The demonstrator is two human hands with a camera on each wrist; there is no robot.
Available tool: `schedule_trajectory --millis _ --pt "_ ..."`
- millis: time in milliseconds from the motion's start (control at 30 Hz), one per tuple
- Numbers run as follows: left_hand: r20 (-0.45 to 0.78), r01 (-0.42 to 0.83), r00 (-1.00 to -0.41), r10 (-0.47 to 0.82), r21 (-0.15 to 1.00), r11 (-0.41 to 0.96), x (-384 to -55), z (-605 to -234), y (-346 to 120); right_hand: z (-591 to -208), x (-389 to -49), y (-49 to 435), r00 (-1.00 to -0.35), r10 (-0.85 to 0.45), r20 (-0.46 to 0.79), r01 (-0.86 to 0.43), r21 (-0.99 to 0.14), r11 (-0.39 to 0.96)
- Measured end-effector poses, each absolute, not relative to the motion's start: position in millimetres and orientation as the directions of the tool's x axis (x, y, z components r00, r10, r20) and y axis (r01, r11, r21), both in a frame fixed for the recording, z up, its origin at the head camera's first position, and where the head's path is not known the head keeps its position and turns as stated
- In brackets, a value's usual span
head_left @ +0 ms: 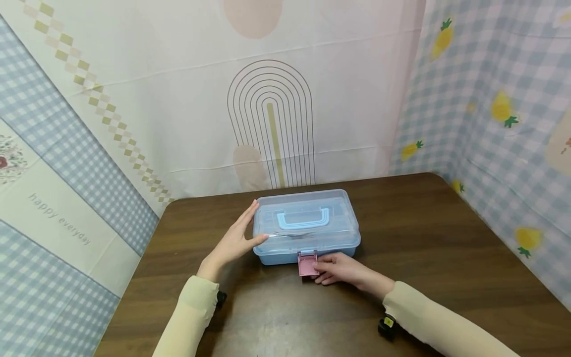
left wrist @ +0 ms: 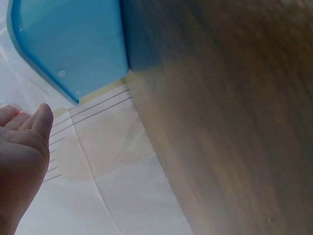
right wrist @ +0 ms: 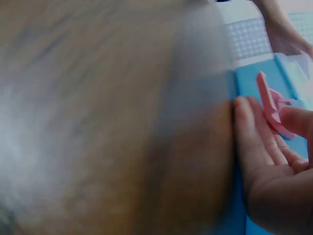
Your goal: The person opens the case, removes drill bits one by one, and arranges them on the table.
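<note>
One pink latch [head_left: 306, 267], partly hidden, in pinch of right hand [head_left: 341, 268]; left hand [head_left: 233, 243], fingers apart.

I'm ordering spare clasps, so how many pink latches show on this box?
1: the pink latch, midway along the near side of the blue box. Its far side is hidden; more could be there.

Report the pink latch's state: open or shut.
Open: the pink latch sticks out from the blue box instead of lying flat against it.
</note>
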State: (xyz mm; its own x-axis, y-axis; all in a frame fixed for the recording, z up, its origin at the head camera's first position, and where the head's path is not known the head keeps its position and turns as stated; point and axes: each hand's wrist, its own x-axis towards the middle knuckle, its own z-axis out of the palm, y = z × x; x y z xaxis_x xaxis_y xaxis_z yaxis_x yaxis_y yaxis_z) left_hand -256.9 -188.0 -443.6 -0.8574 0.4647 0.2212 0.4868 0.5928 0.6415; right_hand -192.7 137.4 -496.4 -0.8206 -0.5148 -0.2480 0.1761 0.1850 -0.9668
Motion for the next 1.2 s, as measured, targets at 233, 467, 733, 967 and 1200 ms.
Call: schedule_trajectory --millis 233,467,733,967,1200 --pt "0.222 0.489 -0.855 0.469 0.644 0.588 -253 -443 -190 -494 -191 132 -0.797 -0.557 -0.232 0.126 -0.967 0.222" --pt "0.231 0.508 -0.847 0.478 0.617 0.602 -243 -444 -192 -488 -183 135 -0.762 -0.615 -0.205 0.061 -0.967 0.248" --pt "0.223 0.540 -0.825 0.519 0.578 0.611 -230 -443 -192 -489 -177 138 -0.745 -0.630 -0.220 0.068 -0.964 0.256" --pt "0.315 0.639 -0.767 0.559 0.458 0.619 -226 -443 -191 -490 -174 137 -0.745 -0.635 -0.202 0.056 -0.968 0.243" --pt "0.341 0.679 -0.734 0.587 0.355 0.642 -233 -435 -189 -490 -173 138 -0.749 -0.633 -0.197 0.065 -0.972 0.227"
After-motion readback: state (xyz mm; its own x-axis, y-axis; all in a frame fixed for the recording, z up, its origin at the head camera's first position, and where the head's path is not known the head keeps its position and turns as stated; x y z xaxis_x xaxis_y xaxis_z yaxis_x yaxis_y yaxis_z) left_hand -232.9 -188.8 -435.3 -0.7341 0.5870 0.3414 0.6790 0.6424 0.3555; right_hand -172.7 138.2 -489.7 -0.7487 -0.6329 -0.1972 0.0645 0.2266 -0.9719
